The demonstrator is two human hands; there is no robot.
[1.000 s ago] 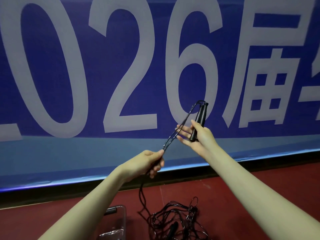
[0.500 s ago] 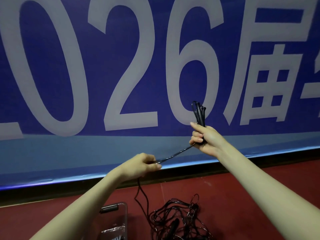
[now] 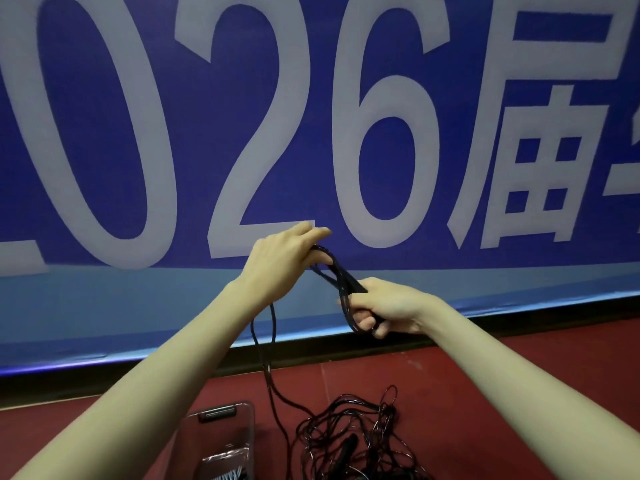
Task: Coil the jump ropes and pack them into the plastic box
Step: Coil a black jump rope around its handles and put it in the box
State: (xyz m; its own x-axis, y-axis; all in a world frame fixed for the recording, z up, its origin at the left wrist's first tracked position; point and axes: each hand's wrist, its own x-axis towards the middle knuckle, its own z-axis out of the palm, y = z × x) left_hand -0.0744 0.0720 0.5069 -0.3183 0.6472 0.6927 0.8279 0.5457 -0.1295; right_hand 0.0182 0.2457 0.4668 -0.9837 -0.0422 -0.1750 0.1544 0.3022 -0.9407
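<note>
A person's right hand (image 3: 388,308) grips a black jump rope (image 3: 341,289) by its handles, fingers curled round them and the gathered loops, while the left hand (image 3: 280,259) holds the upper end of the loop, fingers curled over the cord. Two strands drop between the forearms to a tangled pile of ropes (image 3: 353,441) on the red floor (image 3: 485,368). Just left of the pile stands the clear plastic box (image 3: 242,415), a black clip on its far rim. Behind, a blue banner (image 3: 138,306) carries large white figures reading "026" and the character "届". Half a second earlier the hands were well apart with the cord taut between them and the handles upright; now the left hand has risen above the right, and the handles tilt down. A black baseboard (image 3: 519,329) edges the floor, which lies open to the right.
</note>
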